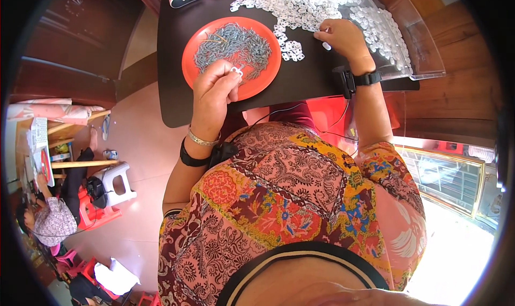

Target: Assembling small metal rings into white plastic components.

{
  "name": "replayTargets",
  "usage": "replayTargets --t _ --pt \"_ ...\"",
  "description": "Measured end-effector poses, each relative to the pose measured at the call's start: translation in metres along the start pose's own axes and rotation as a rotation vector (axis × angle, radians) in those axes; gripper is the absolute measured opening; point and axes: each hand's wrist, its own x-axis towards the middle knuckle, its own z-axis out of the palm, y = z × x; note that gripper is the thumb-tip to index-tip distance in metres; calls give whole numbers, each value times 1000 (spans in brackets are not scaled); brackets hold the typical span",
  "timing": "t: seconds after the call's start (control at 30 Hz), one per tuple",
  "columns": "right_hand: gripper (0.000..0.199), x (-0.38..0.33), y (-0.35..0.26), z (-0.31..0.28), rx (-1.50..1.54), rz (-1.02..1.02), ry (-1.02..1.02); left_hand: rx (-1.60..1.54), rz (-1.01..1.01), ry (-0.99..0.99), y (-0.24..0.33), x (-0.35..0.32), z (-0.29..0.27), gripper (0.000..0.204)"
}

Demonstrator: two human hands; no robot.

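Left hand [213,89] pinching small white clip [236,70] over orange plate [194,72]; metal pins [233,46] just beyond fingertips. Right hand [343,38] curled, touching white pieces [292,43], apparently holding nothing.

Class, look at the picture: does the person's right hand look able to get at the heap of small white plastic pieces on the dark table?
Probably yes: the right hand already rests at the heap of white pieces, with nothing between them.
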Motion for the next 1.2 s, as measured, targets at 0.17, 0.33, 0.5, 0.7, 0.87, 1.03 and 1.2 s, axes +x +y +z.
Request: replayTargets --t 0.17,0.33,0.5,0.7,0.87,1.03,1.2 --pt "21 10 7 12 -40 -40 -6 18 -1 -2 0 1 0 17" --pt "16 13 6 15 -214 -94 24 -18 -6 25 -1 -1 0 17" --pt "15 10 7 10 65 -83 41 -12 -10 26 0 -2 -1 17" --pt "18 -5 -54 -18 1166 -37 -255 0 -10 -1 6 1 2 18" --pt "17 -18 -105 -19 1410 -84 -359 -64 22 -13 6 4 4 18" --pt "17 -22 -131 -16 1465 -146 -421 -79 4 18 8 3 6 18" --pt "17 -23 -139 -11 1510 -166 -490 -69 34 36 6 1 6 18"
